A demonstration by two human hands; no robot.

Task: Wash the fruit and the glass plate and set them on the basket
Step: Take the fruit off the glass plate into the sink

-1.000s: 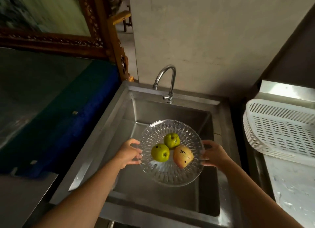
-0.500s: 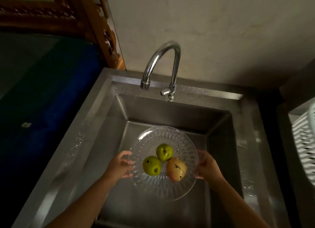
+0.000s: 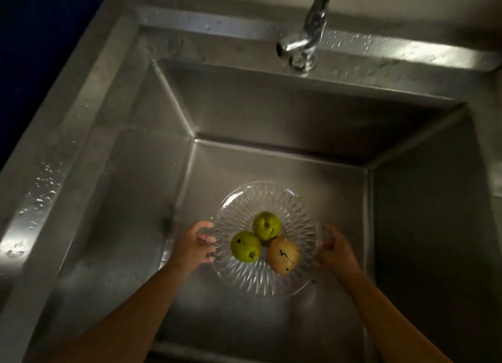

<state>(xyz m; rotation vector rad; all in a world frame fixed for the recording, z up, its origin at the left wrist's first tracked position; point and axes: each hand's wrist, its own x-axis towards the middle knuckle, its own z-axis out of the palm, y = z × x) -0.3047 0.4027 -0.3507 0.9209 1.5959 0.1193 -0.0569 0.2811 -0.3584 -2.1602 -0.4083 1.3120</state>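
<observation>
A clear ribbed glass plate (image 3: 244,207) is low inside the steel sink (image 3: 271,123), near its floor. On it lie two green fruits (image 3: 245,246) (image 3: 266,225) and one yellow-brown fruit with dark spots (image 3: 283,254). My left hand (image 3: 193,247) grips the plate's left rim. On the opposite side, my right hand (image 3: 335,250) holds the right rim. The basket is out of view.
A chrome tap (image 3: 307,33) stands at the sink's back edge, no water running. Water drops sit on the sink's left rim (image 3: 46,183). A dark blue surface (image 3: 40,23) lies to the left.
The plate with the fruit has gone down deeper into the sink, both hands still on its rim. The view has moved closer, and the white basket has left the frame.
</observation>
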